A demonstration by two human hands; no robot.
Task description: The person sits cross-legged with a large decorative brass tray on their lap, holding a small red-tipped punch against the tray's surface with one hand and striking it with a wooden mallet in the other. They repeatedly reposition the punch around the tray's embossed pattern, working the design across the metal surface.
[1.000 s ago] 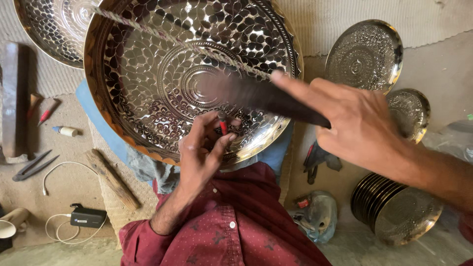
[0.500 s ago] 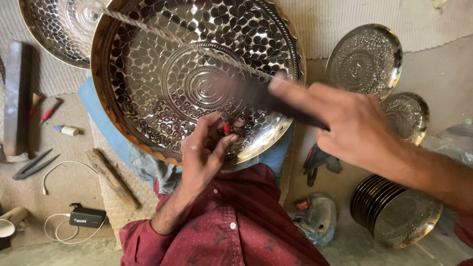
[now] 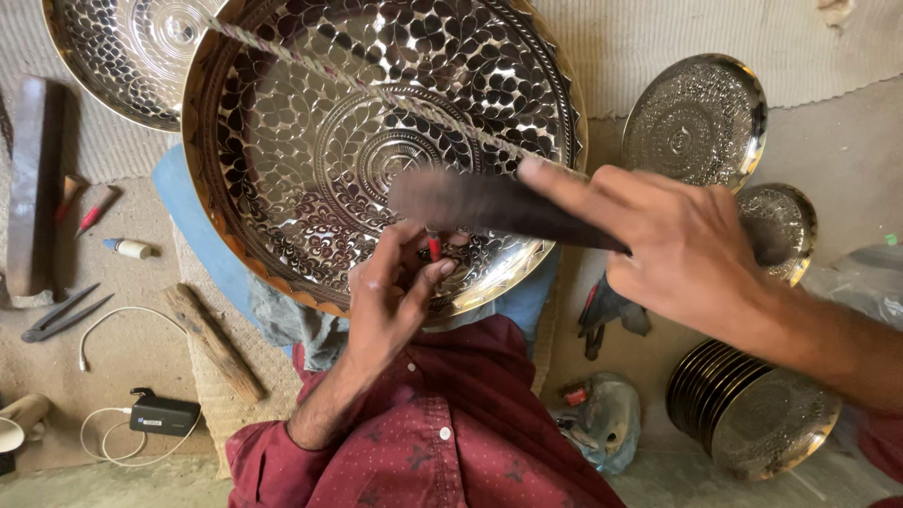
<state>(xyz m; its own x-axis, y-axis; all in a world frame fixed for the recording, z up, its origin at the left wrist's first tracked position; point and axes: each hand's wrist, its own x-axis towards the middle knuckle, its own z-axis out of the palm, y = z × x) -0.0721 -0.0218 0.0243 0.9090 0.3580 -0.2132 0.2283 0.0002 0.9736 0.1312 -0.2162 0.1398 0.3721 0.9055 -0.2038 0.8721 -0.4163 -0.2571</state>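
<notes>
Two hands, left hand (image 3: 390, 301) pinching red-tipped tool (image 3: 434, 246), engraved tray (image 3: 376, 141)

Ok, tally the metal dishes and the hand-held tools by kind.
Large engraved trays: 2
Small single plates: 2
Stack of plates: 1
Red-tipped tool, left hand: 1
Dark blurred tool, right hand: 1
Total: 7
</notes>
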